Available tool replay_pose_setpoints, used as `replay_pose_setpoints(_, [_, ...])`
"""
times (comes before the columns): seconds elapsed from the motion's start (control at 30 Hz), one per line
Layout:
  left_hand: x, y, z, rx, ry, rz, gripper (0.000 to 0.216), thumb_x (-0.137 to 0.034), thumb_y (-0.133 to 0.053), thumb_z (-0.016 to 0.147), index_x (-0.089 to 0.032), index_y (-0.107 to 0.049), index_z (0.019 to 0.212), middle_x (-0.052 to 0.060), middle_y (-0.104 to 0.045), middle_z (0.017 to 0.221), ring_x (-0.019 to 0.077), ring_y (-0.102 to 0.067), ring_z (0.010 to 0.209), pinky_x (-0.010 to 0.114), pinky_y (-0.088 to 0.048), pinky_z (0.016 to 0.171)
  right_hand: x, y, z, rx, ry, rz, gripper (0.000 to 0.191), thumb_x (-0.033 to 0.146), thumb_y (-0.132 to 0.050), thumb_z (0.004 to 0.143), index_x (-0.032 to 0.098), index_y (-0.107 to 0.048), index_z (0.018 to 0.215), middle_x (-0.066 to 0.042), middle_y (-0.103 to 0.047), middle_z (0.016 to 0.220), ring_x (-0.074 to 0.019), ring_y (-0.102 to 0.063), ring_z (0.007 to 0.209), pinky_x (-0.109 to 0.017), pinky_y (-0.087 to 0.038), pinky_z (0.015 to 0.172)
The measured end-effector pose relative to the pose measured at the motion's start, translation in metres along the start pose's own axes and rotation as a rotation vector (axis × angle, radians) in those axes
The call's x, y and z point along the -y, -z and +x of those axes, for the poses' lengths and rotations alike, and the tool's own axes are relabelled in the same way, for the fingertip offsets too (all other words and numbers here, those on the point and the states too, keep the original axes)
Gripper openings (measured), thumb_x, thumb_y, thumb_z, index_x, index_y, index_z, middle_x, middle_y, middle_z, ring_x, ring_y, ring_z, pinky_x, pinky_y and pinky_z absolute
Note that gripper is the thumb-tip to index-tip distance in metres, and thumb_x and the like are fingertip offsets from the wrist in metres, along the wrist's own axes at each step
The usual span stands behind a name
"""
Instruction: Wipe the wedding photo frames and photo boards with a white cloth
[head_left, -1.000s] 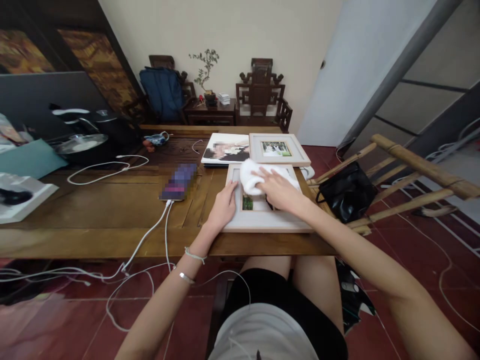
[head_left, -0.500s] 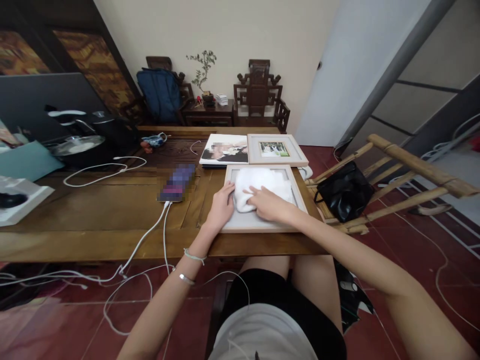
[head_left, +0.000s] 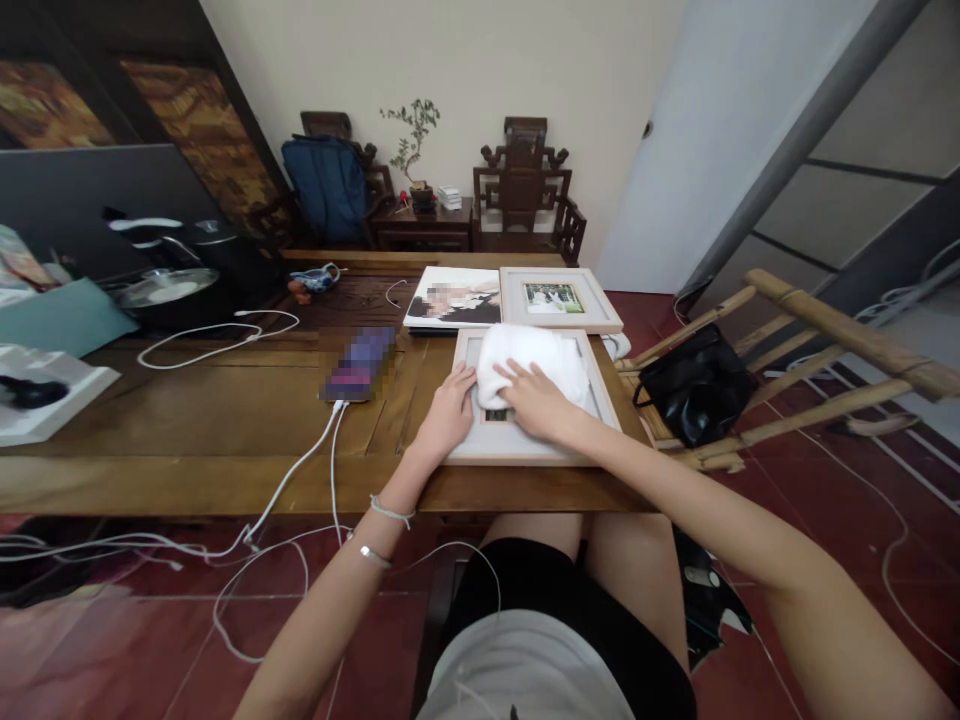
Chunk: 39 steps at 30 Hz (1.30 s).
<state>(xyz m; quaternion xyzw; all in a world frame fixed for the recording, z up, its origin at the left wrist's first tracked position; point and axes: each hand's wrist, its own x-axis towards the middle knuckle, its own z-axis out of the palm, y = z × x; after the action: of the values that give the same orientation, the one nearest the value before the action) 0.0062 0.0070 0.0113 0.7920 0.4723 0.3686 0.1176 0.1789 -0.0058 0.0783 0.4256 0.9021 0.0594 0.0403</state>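
Note:
A light wooden picture frame (head_left: 555,458) lies flat near the table's front edge. My left hand (head_left: 448,412) holds it by the left side, fingers on the rim. Over its middle is a bunched white cloth (head_left: 517,345), which hides most of the picture inside. My right hand (head_left: 538,402) presses on this cloth from above, gripping it with the fingers somewhat apart. A small strip of the picture shows below the cloth, between my hands.
Behind lie a second framed photo (head_left: 596,285) and a photo album (head_left: 450,285). To the left are a phone (head_left: 361,362) with white cables (head_left: 304,462), a lidded pot (head_left: 169,292) and a white tray (head_left: 56,395). A bamboo chair (head_left: 825,340) with a black bag (head_left: 697,385) stands right.
The cloth has moved up across the frame under my right hand, uncovering a strip of the picture. My left hand stays at the frame's left side. The view has shifted slightly.

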Motion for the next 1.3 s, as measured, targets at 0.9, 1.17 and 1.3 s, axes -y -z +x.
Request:
replay_pose_setpoints(0.9, [-0.001,0.002,0.000,0.007,0.003,0.029,0.046,0.003,-0.035,0.078,-0.004,-0.061,0.115,0.018,-0.059,0.128,0.0264,-0.042,0.132,0.045,-0.035,0.111,0.010,0.024,-0.050,0.148,0.132,0.241,0.051,-0.005,-0.040,0.071,0.015,-0.065,0.111,-0.018,-0.058,0.126,-0.0289,-0.054,0.118,-0.042,-0.046,0.090])
replay_pose_setpoints(1.17, [0.006,0.000,0.000,-0.006,-0.018,0.050,0.043,0.001,-0.038,0.080,-0.007,-0.061,0.115,0.017,-0.060,0.126,0.0265,-0.044,0.130,0.046,-0.037,0.110,-0.066,-0.009,0.025,-0.065,-0.023,-0.054,0.053,-0.007,-0.045,0.078,0.019,-0.057,0.122,-0.008,-0.020,0.156,-0.0384,-0.013,0.140,-0.066,-0.024,0.102])
replay_pose_setpoints(1.3, [0.006,-0.001,0.000,-0.010,-0.020,0.037,0.042,0.001,-0.038,0.080,-0.006,-0.062,0.113,0.017,-0.061,0.125,0.0267,-0.045,0.129,0.045,-0.037,0.110,-0.057,-0.013,0.022,-0.015,-0.025,-0.118,0.050,-0.006,-0.045,0.079,0.019,-0.059,0.121,-0.008,-0.024,0.155,-0.0409,-0.020,0.138,-0.066,-0.029,0.099])
